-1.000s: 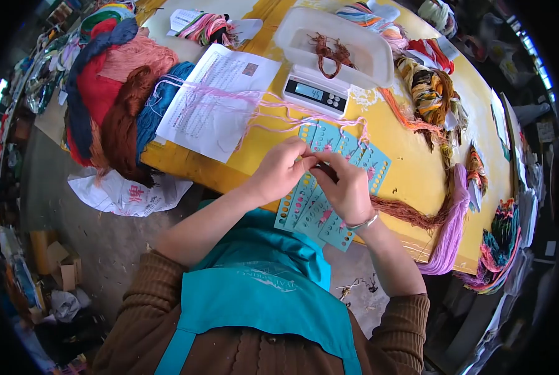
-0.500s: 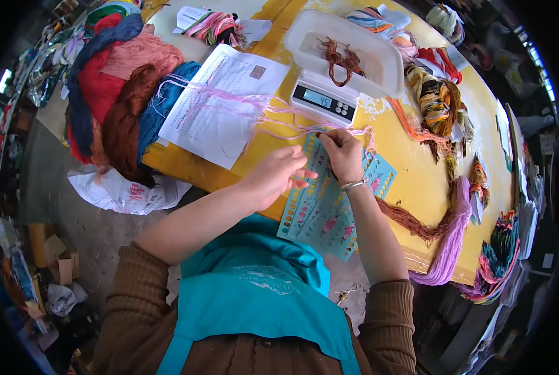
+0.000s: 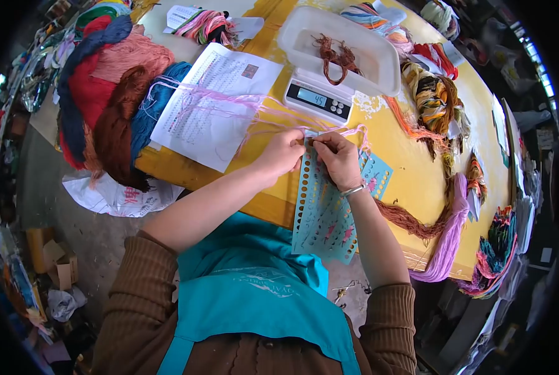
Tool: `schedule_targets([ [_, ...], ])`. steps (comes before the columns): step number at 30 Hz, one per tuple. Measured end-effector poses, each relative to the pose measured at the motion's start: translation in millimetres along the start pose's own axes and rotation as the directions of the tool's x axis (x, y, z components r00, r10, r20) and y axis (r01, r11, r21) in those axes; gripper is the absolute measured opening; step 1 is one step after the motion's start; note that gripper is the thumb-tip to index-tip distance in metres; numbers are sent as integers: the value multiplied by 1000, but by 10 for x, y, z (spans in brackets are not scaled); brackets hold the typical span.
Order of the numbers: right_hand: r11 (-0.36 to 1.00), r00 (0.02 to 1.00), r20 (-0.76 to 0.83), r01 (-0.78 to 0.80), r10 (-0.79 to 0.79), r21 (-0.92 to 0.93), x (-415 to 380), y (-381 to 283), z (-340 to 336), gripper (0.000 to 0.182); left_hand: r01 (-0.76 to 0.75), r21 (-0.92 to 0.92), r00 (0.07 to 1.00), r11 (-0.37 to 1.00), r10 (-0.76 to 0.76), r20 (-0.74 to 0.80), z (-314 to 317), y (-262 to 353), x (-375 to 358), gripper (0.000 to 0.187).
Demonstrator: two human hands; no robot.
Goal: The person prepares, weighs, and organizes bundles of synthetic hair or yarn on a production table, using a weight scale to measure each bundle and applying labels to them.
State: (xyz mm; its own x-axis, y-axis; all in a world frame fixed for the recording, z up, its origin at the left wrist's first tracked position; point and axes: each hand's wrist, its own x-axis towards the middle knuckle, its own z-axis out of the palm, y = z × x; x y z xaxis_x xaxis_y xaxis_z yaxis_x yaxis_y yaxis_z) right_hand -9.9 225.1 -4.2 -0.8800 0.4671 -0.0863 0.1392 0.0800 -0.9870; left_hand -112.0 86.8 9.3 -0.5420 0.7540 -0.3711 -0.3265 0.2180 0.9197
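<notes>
Both hands meet at the top end of a light-blue punched thread card [image 3: 303,203], which hangs over the table's front edge with a row of holes down its left side. My left hand [image 3: 282,153] is closed in a pinch at the card's upper left corner. Beside it, my right hand [image 3: 340,161] pinches the same end with thumb and fingers. More light-blue cards [image 3: 374,173] with pink printing lie behind and under it. Pink thread [image 3: 348,130] runs across the table just beyond my fingertips. Whether a strand is between the fingers, I cannot make out.
A digital scale [image 3: 317,99] reading 45 bears a clear plastic tub [image 3: 386,69] with brown thread [image 3: 339,59]. A printed sheet [image 3: 214,109] and piled skeins [image 3: 98,81] are at left. A lilac skein [image 3: 448,240] and brown strands [image 3: 411,220] lie at right.
My left hand has moved up and right from loosely spread fingers to a pinch at the card's top. The front card has shifted slightly and now shows its holes against the table.
</notes>
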Motion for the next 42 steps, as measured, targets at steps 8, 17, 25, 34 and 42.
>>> schedule_targets([
  [8,988,990,-97,86,-99,-127,-47,19,82,12,59,-75,998,995,-57,32,-2,20,93,6],
  [17,972,987,-85,118,-137,-201,-64,11,74,10,-242,398,956,885,288,-60,0,-142,194,7],
  [25,990,990,-81,105,-112,-90,-24,36,63,9,99,-127,984,987,-78,160,-133,24,82,11],
  [34,990,995,-46,85,-91,-116,16,26,33,12,-12,256,987,967,-29,157,-158,76,170,12],
  [42,906,1000,30,9,4,-423,-6,-119,41,20,-94,380,995,920,92,22,-591,-51,12,13],
])
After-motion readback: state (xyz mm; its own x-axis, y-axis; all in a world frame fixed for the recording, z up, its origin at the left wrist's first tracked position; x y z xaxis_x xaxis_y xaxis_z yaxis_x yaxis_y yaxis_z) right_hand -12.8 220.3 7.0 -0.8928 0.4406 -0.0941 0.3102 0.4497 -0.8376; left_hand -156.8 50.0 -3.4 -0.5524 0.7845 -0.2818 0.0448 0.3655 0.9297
